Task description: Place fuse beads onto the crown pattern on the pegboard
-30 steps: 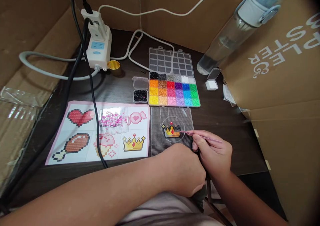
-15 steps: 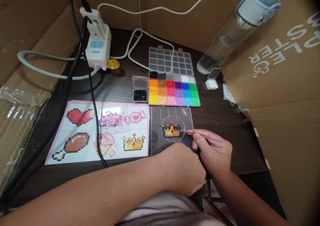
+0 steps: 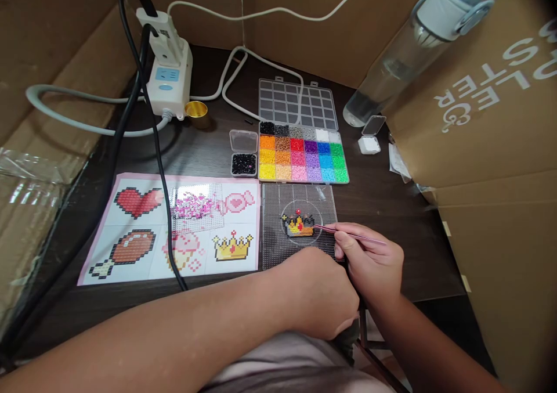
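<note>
Pinched in my right hand (image 3: 372, 259) is a pair of pink tweezers (image 3: 354, 236), its tip at the right side of a bead crown (image 3: 299, 226). The crown, of black, yellow and orange beads with red ones at its centre and top, sits on a clear pegboard (image 3: 272, 248). My left hand (image 3: 319, 291) lies curled at the board's front edge, its back toward me. Its fingertips are hidden, so whether it grips anything does not show. Left of the board, a pattern sheet (image 3: 156, 248) carries a printed crown (image 3: 232, 248) among other pictures.
Behind the pegboard stands an open bead box (image 3: 303, 152) of many colours. Beside it are a small case of black beads (image 3: 244, 164) and a gold cup (image 3: 197, 114). A power strip (image 3: 169, 79), black cable (image 3: 159, 161), water bottle (image 3: 391, 62) and cardboard walls (image 3: 487, 207) surround the table.
The whole view has shifted very slightly. Both hands, the tweezers and the bead crown keep nearly the same places.
</note>
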`<state>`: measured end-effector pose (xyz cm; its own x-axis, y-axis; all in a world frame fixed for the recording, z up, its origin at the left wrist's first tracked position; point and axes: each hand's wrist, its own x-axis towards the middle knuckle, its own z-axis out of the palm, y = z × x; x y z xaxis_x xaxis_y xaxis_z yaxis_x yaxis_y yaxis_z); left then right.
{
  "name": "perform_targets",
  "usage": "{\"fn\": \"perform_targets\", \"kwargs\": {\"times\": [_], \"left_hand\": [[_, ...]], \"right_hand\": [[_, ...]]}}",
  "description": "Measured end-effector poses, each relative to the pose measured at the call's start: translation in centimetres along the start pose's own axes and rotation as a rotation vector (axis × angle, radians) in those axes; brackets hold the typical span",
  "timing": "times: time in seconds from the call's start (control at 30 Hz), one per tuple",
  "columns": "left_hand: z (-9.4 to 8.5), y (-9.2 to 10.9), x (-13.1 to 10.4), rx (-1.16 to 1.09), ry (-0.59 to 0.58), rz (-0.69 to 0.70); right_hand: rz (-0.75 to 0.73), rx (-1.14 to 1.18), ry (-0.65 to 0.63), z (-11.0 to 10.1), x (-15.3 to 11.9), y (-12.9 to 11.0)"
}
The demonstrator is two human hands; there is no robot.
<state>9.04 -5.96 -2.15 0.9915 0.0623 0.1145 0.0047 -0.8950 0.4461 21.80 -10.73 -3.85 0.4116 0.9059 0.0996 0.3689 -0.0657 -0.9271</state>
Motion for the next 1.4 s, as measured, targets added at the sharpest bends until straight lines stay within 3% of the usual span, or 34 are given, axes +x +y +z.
{"fn": "perform_targets", "kwargs": {"times": [0.4, 0.5, 0.57, 0.67, 0.77, 0.83, 0.93, 1.0, 1.4], "left_hand": [[-0.2, -0.1, 0.0, 0.003, -0.004, 0.01], [0.2, 0.0, -0.1, 0.015, 0.049, 0.024], [0.4, 0.1, -0.1, 0.017, 0.146, 0.035], [0.3, 0.1, -0.2, 0.038, 0.422, -0.007], [-0.6, -0.4, -0.4, 0.095, 0.688, -0.168], [-1.4, -1.0, -0.5, 0.131, 0.745, -0.318], [-2.1, -1.6, -0.5, 0.184, 0.695, -0.496], [-2.1, -1.7, -0.5, 0.215, 0.652, -0.537], [-1.8, -1.9, -0.6, 0.231, 0.692, -0.482]], "right_hand": [[0.007, 0.021, -0.002, 0.1, 0.0, -0.1], [0.011, 0.041, 0.01, 0.1, -0.1, 0.0], [0.036, 0.086, 0.027, 0.0, -0.1, 0.0], [0.129, 0.23, 0.041, -0.2, 0.2, -0.1], [0.212, 0.486, 0.053, -0.5, 0.9, 0.0], [0.246, 0.679, 0.039, -0.7, 1.4, 0.1], [0.292, 0.872, -0.006, -0.9, 2.0, 0.5], [0.311, 0.928, -0.013, -1.0, 2.2, 0.7], [0.357, 0.99, -0.034, -1.0, 2.2, 0.7]]}}
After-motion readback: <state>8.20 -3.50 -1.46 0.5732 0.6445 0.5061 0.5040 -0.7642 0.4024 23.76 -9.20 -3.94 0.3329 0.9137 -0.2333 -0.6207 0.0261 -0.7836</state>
